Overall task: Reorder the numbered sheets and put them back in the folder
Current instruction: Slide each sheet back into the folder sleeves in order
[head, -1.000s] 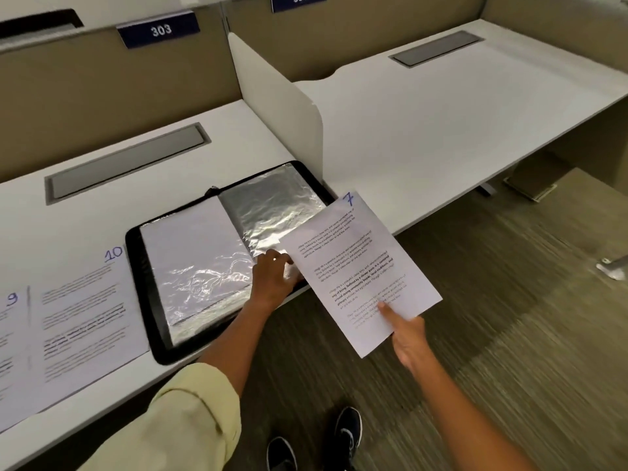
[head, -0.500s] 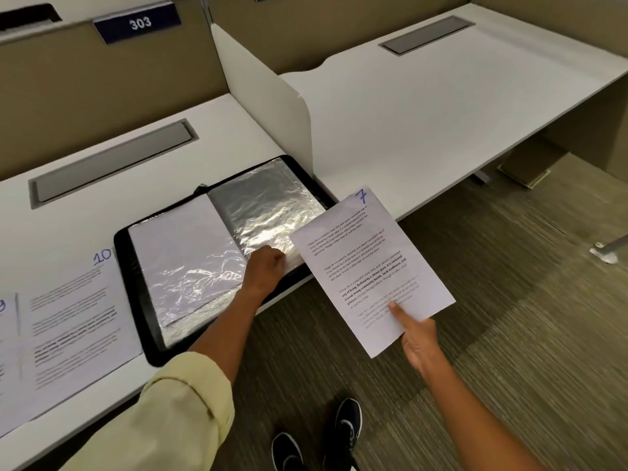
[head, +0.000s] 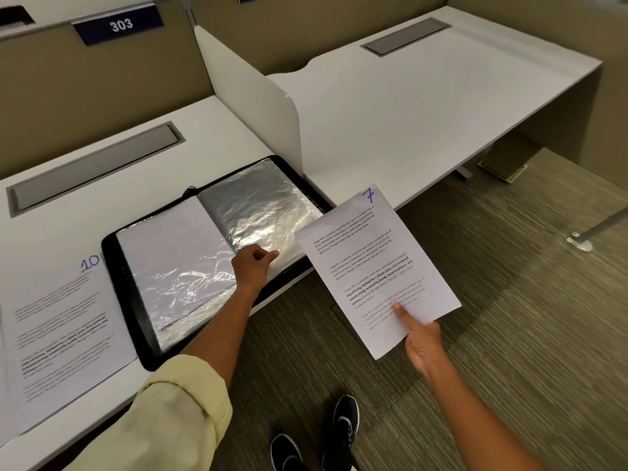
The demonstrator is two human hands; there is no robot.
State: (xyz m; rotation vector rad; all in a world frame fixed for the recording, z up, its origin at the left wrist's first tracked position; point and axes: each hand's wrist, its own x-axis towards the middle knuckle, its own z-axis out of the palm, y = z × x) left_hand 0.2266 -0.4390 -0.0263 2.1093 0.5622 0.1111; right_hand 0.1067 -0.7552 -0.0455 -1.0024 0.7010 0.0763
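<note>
A black folder (head: 122, 266) lies open on the white desk (head: 170, 113), showing shiny plastic sleeves (head: 258, 212). My left hand (head: 253, 266) pinches the lower edge of the right-hand sleeve. My right hand (head: 419, 341) holds a printed sheet marked 7 (head: 373, 266) by its bottom edge, thumb on top, in the air over the floor just right of the folder. A sheet marked 10 (head: 64, 328) lies flat on the desk left of the folder.
A white divider panel (head: 258, 110) stands right behind the folder, with a second desk (head: 424, 107) beyond it. Grey cable hatches (head: 95, 168) sit at the back of each desk. A sign reads 303 (head: 120, 24). Carpet and my shoes (head: 345, 423) are below.
My left hand's fingers have closed onto the edge of the right sleeve. The sheet marked 7 stays in my right hand at about the same spot beside the folder.
</note>
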